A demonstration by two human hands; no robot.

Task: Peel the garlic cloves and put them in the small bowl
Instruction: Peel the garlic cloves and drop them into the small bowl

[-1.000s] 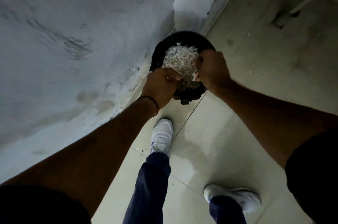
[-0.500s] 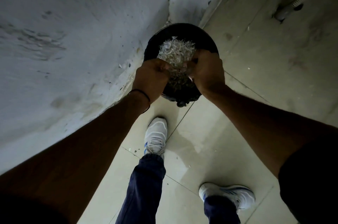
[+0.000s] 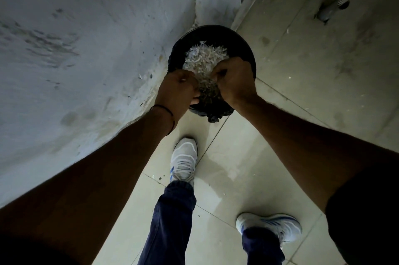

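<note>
fingers (image 3: 224,69) curled above black bin (image 3: 218,32) of peels (image 3: 205,56)

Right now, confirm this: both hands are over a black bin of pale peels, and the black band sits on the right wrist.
Wrong wrist: the head view shows the band on the left wrist. The left hand and right hand are indeed over the black bin of peels.

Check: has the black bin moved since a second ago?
No. The black bin stays tucked into the wall corner; only the camera's framing has shifted.
</note>
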